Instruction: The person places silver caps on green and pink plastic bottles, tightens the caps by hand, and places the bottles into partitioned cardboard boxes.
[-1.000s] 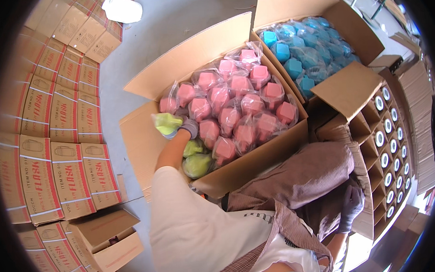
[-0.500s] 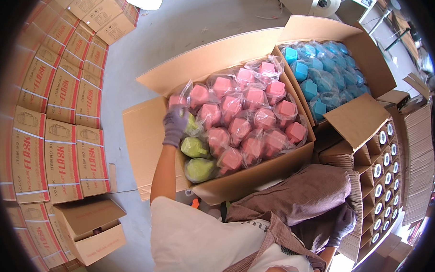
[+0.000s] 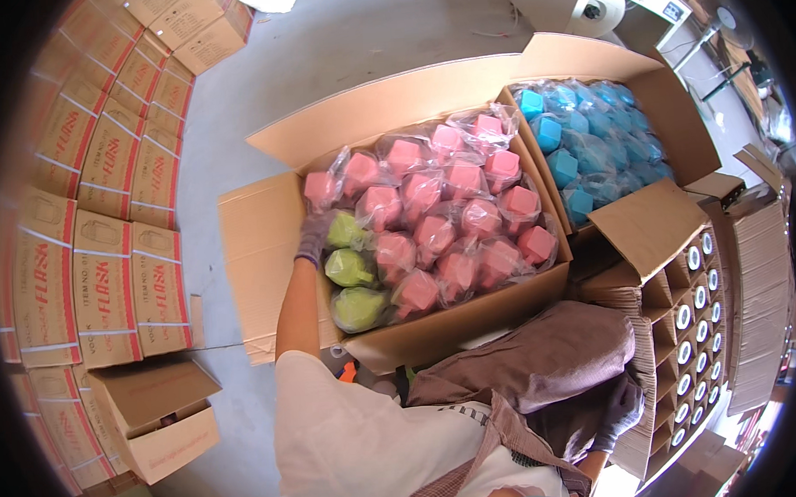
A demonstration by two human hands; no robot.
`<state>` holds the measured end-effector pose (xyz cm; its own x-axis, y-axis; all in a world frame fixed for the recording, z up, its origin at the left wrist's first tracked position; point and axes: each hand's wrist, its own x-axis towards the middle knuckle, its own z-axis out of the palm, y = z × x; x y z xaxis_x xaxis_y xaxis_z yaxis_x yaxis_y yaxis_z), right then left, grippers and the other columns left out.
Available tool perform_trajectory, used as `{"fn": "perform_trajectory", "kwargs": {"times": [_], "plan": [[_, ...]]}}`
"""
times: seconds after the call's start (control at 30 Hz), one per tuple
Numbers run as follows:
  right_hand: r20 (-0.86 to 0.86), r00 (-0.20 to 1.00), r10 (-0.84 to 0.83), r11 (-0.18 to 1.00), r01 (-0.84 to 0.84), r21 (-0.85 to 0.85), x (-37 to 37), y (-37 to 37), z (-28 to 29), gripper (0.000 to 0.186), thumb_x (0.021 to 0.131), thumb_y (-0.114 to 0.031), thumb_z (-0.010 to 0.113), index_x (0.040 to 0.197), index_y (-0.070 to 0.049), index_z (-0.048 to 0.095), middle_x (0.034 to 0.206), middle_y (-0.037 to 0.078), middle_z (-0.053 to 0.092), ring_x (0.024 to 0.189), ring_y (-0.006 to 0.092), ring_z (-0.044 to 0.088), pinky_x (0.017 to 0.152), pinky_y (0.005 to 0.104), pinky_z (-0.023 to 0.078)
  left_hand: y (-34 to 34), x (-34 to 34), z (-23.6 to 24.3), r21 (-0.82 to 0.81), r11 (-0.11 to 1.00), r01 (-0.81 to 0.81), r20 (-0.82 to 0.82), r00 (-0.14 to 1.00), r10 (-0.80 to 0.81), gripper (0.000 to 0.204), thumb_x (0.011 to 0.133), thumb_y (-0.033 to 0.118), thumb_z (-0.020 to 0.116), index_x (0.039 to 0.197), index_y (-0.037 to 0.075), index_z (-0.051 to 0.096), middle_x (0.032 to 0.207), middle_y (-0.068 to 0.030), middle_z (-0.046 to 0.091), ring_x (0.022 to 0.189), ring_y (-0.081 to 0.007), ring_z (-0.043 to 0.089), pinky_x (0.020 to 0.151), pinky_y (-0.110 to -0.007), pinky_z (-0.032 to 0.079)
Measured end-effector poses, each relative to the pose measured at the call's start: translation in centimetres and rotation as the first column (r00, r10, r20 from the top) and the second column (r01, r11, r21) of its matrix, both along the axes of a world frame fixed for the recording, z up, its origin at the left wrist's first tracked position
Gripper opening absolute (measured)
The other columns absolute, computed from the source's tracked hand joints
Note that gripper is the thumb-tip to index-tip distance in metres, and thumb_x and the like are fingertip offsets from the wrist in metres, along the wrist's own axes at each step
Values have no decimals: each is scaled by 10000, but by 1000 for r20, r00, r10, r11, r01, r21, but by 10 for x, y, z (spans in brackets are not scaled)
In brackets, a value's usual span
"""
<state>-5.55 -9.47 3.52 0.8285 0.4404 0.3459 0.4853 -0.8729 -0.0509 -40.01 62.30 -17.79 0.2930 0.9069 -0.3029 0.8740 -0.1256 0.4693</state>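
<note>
My left hand (image 3: 312,237), in a grey-purple glove, is at the left wall of an open cardboard box (image 3: 470,312). It sits beside a yellow-green item (image 3: 344,229) in a clear bag; its fingers are partly hidden, so I cannot tell whether it grips anything. Two more green items (image 3: 350,268) lie nearer me in that column. Rows of pink items (image 3: 421,192) with faceted ends, each in clear plastic, take up the rest of the box. My right hand (image 3: 620,413), also gloved, is low by my thigh, near a divided carton (image 3: 652,362); its fingers are unclear.
Behind to the right, another open box (image 3: 683,120) contains bagged blue items (image 3: 600,132). White-rimmed round pieces (image 3: 702,361) fill slots in the divided carton. Stacked printed cartons (image 3: 106,285) line the left, with a small open box (image 3: 163,419) in front.
My left hand has drawn back toward me and slightly left, uncovering the corner pink item and the farthest green one. My right hand stays low. The view has shifted slightly.
</note>
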Motion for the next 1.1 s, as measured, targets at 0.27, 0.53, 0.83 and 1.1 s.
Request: {"fn": "perform_trajectory", "kwargs": {"times": [0.27,0.53,0.83,1.1], "plan": [[87,996,-28,997,21,77,-12,21,17,121,815,-107,728,713,-106,664,743,89,647,714,304,624,679,432,479,92,48,8,178,969,-171,242,962,125,358,939,306,665,1114,-4,700,1065,-114,723,948,-207,677,847,-360,533],[93,980,-178,984,177,16,-22,25,39,188,837,-233,732,701,-115,678,741,58,663,754,278,646,760,437,472,126,84,-6,92,995,-41,92,995,33,350,931,285,676,1120,-9,692,1076,-93,712,952,-193,668,849,-350,531],[41,994,-105,994,104,41,-3,25,25,185,828,-159,734,680,-103,637,727,77,632,743,298,623,715,431,472,118,6,-5,21,999,24,488,872,-31,344,922,261,689,1128,-14,684,1089,-71,700,956,-177,659,851,-338,530],[50,998,-41,992,34,125,-5,1,1,199,919,-146,692,744,-62,646,764,85,643,704,279,610,675,400,485,42,-4,100,-270,959,-89,823,496,277,287,893,134,700,1145,1,659,1096,-31,666,991,-145,625,886,-297,506]]}}
